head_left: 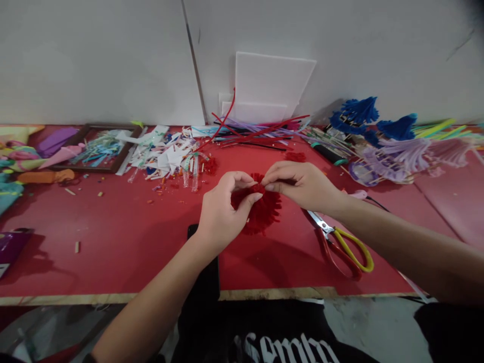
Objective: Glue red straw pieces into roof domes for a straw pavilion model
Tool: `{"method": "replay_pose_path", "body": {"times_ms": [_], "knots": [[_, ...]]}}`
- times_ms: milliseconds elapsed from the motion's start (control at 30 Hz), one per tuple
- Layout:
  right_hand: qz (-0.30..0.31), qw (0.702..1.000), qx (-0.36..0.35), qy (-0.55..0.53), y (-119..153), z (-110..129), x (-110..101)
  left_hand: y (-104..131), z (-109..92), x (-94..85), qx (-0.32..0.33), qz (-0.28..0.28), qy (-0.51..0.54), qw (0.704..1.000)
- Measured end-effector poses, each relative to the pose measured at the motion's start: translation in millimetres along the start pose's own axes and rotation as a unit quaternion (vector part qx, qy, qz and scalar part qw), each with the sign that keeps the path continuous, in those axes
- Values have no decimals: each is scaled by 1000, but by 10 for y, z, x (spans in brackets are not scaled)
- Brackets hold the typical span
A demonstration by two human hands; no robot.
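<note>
A fringed round piece of red pipe cleaners [266,214] is held just over the red table, between both hands. My left hand [229,206] pinches its near left part with thumb and forefinger. From the other side, my right hand [302,184] has thumb and fingertips closed on its upper right part. The fingertips cover the middle of the piece. Scissors [328,232] with one red and one yellow handle lie below my right wrist. A black phone-like object [206,275] lies partly under my left forearm.
Loose pipe cleaners [257,132] lie along the wall below a white board [272,80]. White scraps [172,154] and a brown frame [113,166] are at the left. Blue pipe-cleaner pieces [397,126] and lilac ones [401,159] are at the right. The table edge [280,293] is nearest me.
</note>
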State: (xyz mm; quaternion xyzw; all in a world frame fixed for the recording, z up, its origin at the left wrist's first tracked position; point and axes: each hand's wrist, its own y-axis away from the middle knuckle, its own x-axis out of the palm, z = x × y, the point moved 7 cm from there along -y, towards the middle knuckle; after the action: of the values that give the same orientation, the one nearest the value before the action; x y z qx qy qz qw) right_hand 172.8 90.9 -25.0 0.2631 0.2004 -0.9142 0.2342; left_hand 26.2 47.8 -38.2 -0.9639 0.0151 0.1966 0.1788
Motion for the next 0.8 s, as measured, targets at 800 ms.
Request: {"method": "replay_pose_path", "body": {"times_ms": [800], "knots": [[-36, 996, 18, 74, 118, 160, -62, -6, -165, 10, 14, -8, -161, 987]]}}
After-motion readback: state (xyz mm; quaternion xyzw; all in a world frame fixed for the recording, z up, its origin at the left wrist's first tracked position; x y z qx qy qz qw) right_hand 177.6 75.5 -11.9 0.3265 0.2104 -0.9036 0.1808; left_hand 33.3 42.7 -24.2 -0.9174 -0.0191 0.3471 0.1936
